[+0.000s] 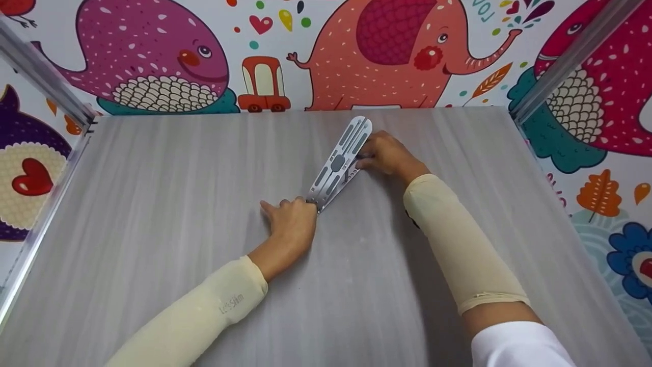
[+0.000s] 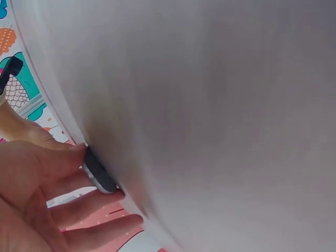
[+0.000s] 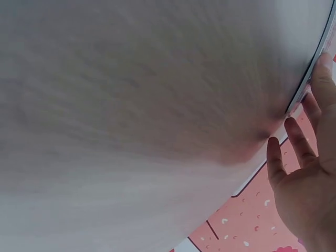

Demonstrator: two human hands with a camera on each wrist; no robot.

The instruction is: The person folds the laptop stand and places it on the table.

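Observation:
A silver folding laptop stand [image 1: 330,176] with grey pads stands partly unfolded at the middle of the table, its upper bar tilted over a thinner lower leg. My left hand [image 1: 293,221] grips its near end. In the left wrist view, the thumb and fingers of that hand [image 2: 31,184] pinch the stand's dark-capped end [image 2: 98,172], with the other fingers spread. On the far right side, my right hand [image 1: 389,153] holds the lower leg between thumb and fingers. The right wrist view shows this hand [image 3: 310,197] with its thumb against the stand's thin edge [image 3: 302,89].
The grey wood-grain table [image 1: 178,204] spreads around both hands. A wall printed with cartoon animals [image 1: 387,56] borders it at the back and sides. Metal posts [image 1: 48,71] rise at the back corners, and a metal rail [image 1: 41,229] follows the left edge.

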